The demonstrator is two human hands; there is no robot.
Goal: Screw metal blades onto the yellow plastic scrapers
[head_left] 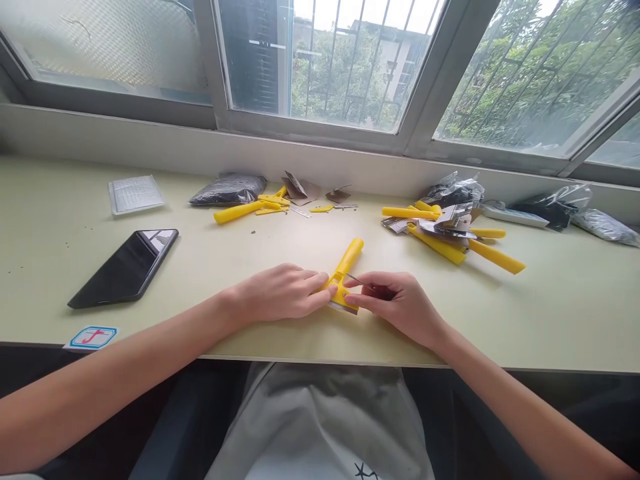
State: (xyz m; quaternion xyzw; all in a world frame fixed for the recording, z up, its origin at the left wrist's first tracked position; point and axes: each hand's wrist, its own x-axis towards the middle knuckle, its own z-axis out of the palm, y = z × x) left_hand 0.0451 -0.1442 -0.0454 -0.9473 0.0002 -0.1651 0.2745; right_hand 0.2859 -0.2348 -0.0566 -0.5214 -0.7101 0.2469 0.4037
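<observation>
A yellow scraper (pixel 349 259) lies near the table's front edge, its handle pointing away and to the right, a metal blade at its near end. My left hand (pixel 283 291) grips the scraper's head from the left, with fingertips on the yellow plastic. From the right, my right hand (pixel 400 303) pinches a thin metal tool (pixel 359 281) whose tip is over the scraper head. The thumb of that hand is close to the head near the blade. What lies inside the right palm is hidden.
A black phone (pixel 124 270) lies at left, with a clear plastic case (pixel 135 195) behind it. Along the back are a dark bagged packet (pixel 229 189), another yellow scraper (pixel 240 211) and small parts. Several yellow scrapers (pixel 495 256) are piled at right, near plastic bags (pixel 555 205).
</observation>
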